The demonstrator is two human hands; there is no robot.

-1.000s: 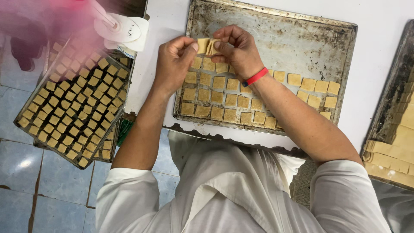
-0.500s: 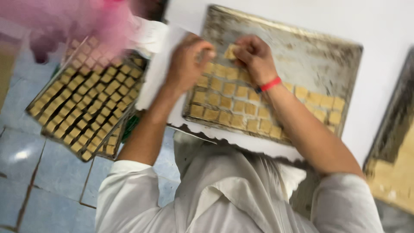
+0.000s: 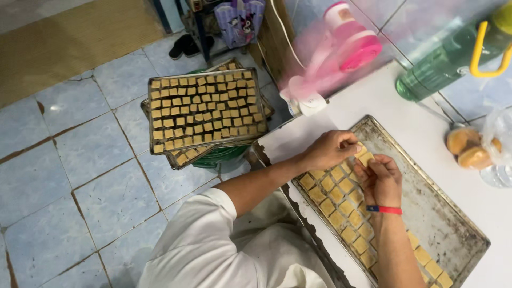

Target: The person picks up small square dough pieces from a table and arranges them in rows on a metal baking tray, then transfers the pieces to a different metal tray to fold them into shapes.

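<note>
A worn metal baking tray [image 3: 442, 218] lies on the white table, with rows of small square tan dough pieces [image 3: 341, 205] along its near side. My left hand [image 3: 332, 149] and my right hand [image 3: 380, 178] meet over the tray's upper left part. Both pinch one square dough piece [image 3: 366, 158] between their fingertips, just above the laid rows. A red band circles my right wrist.
A stack of trays [image 3: 202, 109] full of the same squares rests on a green tub on the blue tiled floor at left. A pink fan [image 3: 341, 45], a green bottle [image 3: 453, 58] and a bag of round buns [image 3: 469, 146] stand at the table's far side.
The camera has swung left and turned, so the floor and the stacked trays now fill the left. Both hands stay together on a dough piece over the tray.
</note>
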